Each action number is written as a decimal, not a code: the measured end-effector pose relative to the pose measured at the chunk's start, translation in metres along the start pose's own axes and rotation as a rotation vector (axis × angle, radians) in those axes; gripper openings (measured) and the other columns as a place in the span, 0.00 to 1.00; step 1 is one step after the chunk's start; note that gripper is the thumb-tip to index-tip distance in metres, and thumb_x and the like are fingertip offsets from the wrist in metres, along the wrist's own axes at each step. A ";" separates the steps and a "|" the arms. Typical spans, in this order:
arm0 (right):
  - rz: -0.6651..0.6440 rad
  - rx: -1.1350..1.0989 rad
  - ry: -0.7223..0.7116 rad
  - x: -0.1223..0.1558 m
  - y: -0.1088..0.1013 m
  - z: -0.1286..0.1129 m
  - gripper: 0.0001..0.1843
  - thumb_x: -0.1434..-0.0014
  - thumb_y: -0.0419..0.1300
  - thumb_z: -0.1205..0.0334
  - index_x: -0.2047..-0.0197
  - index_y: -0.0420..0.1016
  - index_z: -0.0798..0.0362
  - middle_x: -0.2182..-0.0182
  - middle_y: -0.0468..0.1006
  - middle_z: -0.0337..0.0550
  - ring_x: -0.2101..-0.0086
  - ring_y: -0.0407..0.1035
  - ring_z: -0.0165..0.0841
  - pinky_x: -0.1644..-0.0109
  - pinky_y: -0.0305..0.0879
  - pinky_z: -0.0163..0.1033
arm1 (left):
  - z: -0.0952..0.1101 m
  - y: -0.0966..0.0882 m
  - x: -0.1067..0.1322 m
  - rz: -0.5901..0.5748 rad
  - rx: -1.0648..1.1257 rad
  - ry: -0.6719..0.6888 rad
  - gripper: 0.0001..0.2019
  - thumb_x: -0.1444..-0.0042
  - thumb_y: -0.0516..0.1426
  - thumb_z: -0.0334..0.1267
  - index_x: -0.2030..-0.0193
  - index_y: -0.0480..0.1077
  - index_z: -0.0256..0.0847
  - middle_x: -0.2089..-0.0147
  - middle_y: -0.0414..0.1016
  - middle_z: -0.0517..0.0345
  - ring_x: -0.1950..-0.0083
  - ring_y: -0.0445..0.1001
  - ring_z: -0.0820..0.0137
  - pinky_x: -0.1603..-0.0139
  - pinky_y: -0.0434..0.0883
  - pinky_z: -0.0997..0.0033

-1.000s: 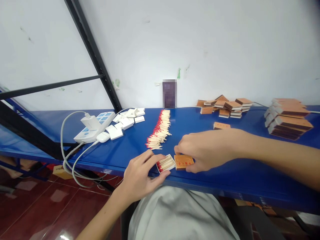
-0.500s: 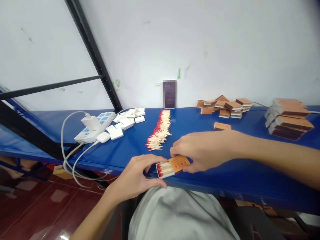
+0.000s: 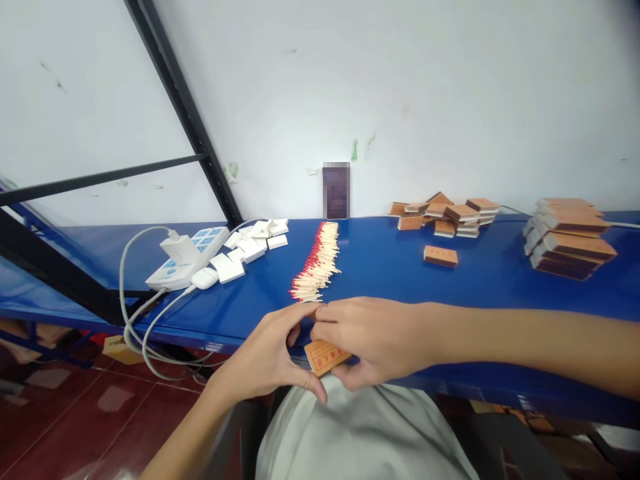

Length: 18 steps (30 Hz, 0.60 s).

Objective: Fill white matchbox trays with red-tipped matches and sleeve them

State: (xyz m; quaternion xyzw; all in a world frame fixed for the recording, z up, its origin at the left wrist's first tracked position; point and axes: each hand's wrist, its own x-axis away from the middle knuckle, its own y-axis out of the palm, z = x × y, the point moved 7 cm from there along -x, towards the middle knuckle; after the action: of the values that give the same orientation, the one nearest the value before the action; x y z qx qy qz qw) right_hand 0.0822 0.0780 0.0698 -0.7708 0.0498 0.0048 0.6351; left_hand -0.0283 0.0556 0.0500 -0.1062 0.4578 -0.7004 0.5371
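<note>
An orange matchbox [image 3: 326,357] is in my right hand [image 3: 373,337], near the front edge of the blue table. Its tray of matches no longer shows; the cover's left end hides it. Fingers and thumb of my right hand grip the box from the right and cover its right end. Curved around the left end is my left hand [image 3: 270,350], thumb and forefinger spread apart, its forefinger close to the right hand's fingers. Just beyond the hands lies a long row of loose red-tipped matches [image 3: 320,263]. One orange matchbox [image 3: 441,256] lies alone to the right.
White trays [image 3: 253,247] lie heaped at the left, beside a power strip [image 3: 193,257] with white cables [image 3: 123,287]. Piled matchbox covers [image 3: 445,215] and stacked matchboxes [image 3: 570,237] stand at the right. A blurred dark rectangle [image 3: 336,192] leans on the wall. A black frame [image 3: 180,100] rises at left.
The cover has slid left over the match-filled tray, so the matches in it are hidden. My right hand has moved left and nearer to me with it; my left hand stays around the end.
</note>
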 end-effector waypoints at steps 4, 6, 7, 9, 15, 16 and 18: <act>-0.005 0.029 0.008 -0.003 0.000 -0.002 0.14 0.45 0.62 0.56 0.60 0.73 0.58 0.64 0.74 0.47 0.69 0.66 0.34 0.67 0.61 0.39 | -0.003 0.000 0.003 0.011 0.008 -0.015 0.48 0.65 0.70 0.62 0.37 0.64 0.46 0.64 0.72 0.62 0.69 0.65 0.70 0.68 0.68 0.74; -0.052 0.084 0.002 -0.003 -0.001 -0.006 0.16 0.43 0.61 0.53 0.59 0.73 0.58 0.65 0.75 0.46 0.70 0.67 0.35 0.70 0.58 0.39 | -0.006 -0.001 0.006 0.035 0.018 -0.005 0.47 0.66 0.70 0.62 0.38 0.65 0.47 0.64 0.72 0.61 0.69 0.65 0.70 0.68 0.69 0.73; -0.079 0.126 -0.014 -0.001 -0.003 -0.010 0.16 0.42 0.60 0.52 0.59 0.74 0.58 0.65 0.75 0.46 0.70 0.67 0.35 0.70 0.57 0.39 | -0.008 -0.002 0.007 0.042 0.032 0.006 0.47 0.67 0.70 0.63 0.39 0.66 0.49 0.63 0.73 0.60 0.69 0.65 0.69 0.68 0.69 0.72; -0.103 0.221 -0.029 0.008 -0.011 -0.014 0.16 0.40 0.59 0.52 0.59 0.74 0.57 0.65 0.76 0.46 0.71 0.67 0.35 0.70 0.57 0.40 | -0.011 -0.007 0.010 0.079 0.136 0.023 0.46 0.64 0.64 0.70 0.39 0.67 0.49 0.58 0.75 0.54 0.69 0.66 0.69 0.69 0.71 0.70; 0.081 0.338 0.532 0.121 -0.075 0.044 0.13 0.39 0.58 0.56 0.55 0.76 0.53 0.62 0.78 0.47 0.66 0.71 0.37 0.63 0.60 0.40 | -0.027 -0.035 0.024 0.094 0.044 0.012 0.26 0.33 0.44 0.61 0.39 0.68 0.52 0.52 0.76 0.53 0.63 0.73 0.64 0.61 0.73 0.64; 0.152 0.367 0.674 0.155 -0.089 0.060 0.16 0.39 0.58 0.53 0.52 0.75 0.53 0.60 0.78 0.48 0.64 0.71 0.38 0.63 0.61 0.40 | -0.033 -0.045 0.027 0.118 -0.101 -0.012 0.21 0.33 0.47 0.58 0.41 0.68 0.56 0.52 0.75 0.57 0.60 0.74 0.63 0.59 0.73 0.65; 0.287 0.433 0.952 0.227 -0.115 0.087 0.22 0.37 0.56 0.50 0.48 0.74 0.57 0.59 0.79 0.53 0.63 0.72 0.39 0.62 0.62 0.41 | -0.050 -0.076 0.036 0.279 -0.388 -0.126 0.13 0.33 0.51 0.51 0.44 0.68 0.64 0.45 0.71 0.69 0.48 0.72 0.59 0.44 0.69 0.57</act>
State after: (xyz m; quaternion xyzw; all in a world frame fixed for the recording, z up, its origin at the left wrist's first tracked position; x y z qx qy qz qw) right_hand 0.3225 0.1685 0.1496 -0.5248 0.4365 -0.2687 0.6796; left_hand -0.1244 0.0522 0.0669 -0.1865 0.5597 -0.5106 0.6255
